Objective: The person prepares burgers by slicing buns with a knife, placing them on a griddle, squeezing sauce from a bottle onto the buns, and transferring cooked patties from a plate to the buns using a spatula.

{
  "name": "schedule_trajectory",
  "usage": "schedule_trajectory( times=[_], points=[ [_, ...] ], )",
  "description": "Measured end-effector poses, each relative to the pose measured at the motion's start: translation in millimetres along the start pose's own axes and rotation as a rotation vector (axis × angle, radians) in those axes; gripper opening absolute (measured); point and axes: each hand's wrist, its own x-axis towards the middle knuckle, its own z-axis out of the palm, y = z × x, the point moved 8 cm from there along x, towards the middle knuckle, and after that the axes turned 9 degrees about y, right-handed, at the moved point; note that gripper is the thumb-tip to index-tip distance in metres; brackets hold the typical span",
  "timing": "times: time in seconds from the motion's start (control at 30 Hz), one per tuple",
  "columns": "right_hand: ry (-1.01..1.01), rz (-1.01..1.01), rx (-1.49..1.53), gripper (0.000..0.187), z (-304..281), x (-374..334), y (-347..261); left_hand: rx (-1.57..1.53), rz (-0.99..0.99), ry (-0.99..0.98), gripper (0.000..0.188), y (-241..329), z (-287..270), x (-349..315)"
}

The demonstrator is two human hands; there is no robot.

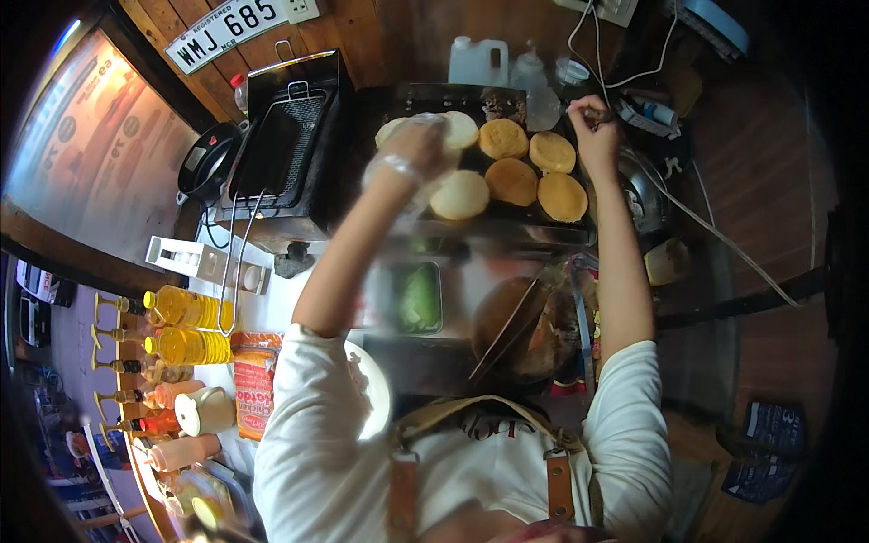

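Note:
Round bun halves lie on a dark griddle [543, 233]: pale ones [459, 195] at the left, golden-brown ones [512, 182] at the right. Over the pale buns at the back left is my left hand [412, 149], partly covered by clear plastic and blurred, its fingertips hidden. At the griddle's right rim my right hand [594, 131] is closed around a dark thing whose kind I cannot make out. A pale, translucent flat shape [543, 109] sits just left of that hand. Beside it, dark chopped meat [504, 109] lies at the griddle's back edge.
Left of the griddle stands a fryer with a wire basket [288, 136]. Oil bottles [186, 346] and pump bottles line the left side. In front are a tray of green food [419, 297] and a round brown board [507, 321]. A white jug [478, 61] stands behind; cables hang right.

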Motion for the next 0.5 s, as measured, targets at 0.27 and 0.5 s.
schedule_trajectory(
  times=[0.27,0.5],
  points=[
    [0.025,0.253,0.201,0.006,-1,-10,36,0.066,0.081,-0.217,0.047,19,71,66],
    [0.081,0.546,0.484,0.002,-26,-9,38,0.147,0.189,-0.271,0.062,25,95,84]
  ],
)
